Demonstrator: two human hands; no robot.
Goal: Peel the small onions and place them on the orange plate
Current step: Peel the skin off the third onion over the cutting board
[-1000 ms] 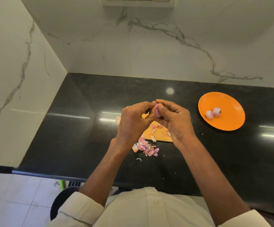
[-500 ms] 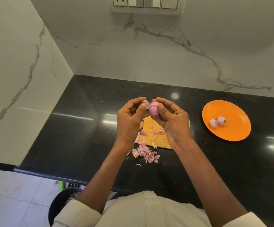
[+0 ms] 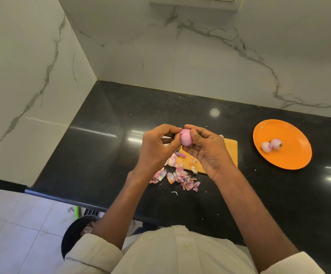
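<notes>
A small pink onion (image 3: 186, 138) is held above the yellow cutting board (image 3: 231, 153), pinched between both hands. My right hand (image 3: 208, 151) cups it from the right with the thumb on its side. My left hand (image 3: 156, 149) grips a strip of skin at the onion's left edge. The orange plate (image 3: 291, 155) lies on the counter to the right and carries two peeled onions (image 3: 271, 145) touching each other. Part of the board is hidden under my hands.
Loose pink peels (image 3: 177, 176) lie on the black counter (image 3: 111, 147) in front of the board. White marble walls close the left and back. A dark bin (image 3: 75, 236) stands on the floor below the counter's front edge.
The onion has turned in my fingers and shows more of its peeled pink surface. Both hands stay together above the board. The camera view has shifted slightly.
</notes>
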